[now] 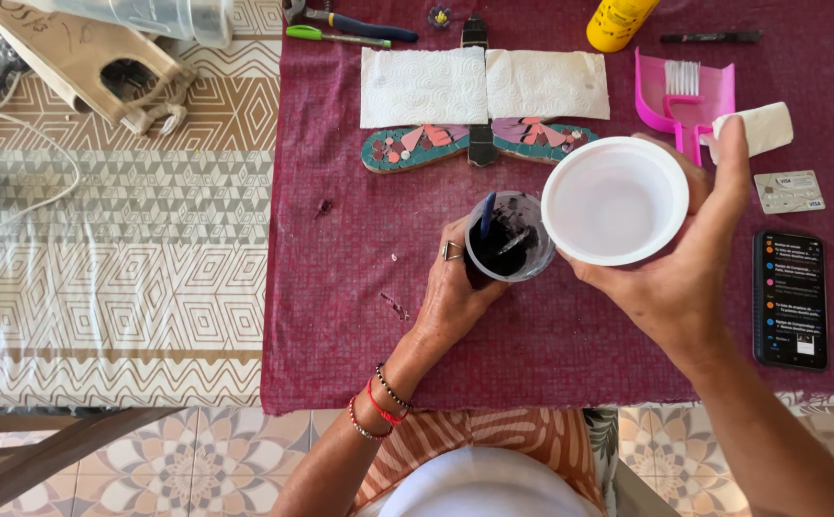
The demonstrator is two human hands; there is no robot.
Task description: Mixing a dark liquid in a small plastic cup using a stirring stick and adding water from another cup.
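Note:
My left hand (450, 292) grips a clear plastic cup (509, 237) holding a dark, almost black mix, with a blue stick standing in it. My right hand (689, 263) holds an empty white plastic cup (615, 199) right beside it, its rim touching the dark cup's rim. Both cups hover above a maroon cloth (340, 287). Just beyond them lies a mosaic dragonfly (479, 144) with teal and pink wings, partly covered by two white paper towels (484, 84).
A pink dustpan with brush (685, 96) and a paper roll (761, 129) lie at the right, then a card (790, 191) and a black phone (790, 299). A yellow bottle (618, 21), a marker (713, 37) and pliers (350, 21) sit at the far edge. A patterned tablecloth (111, 268) lies left.

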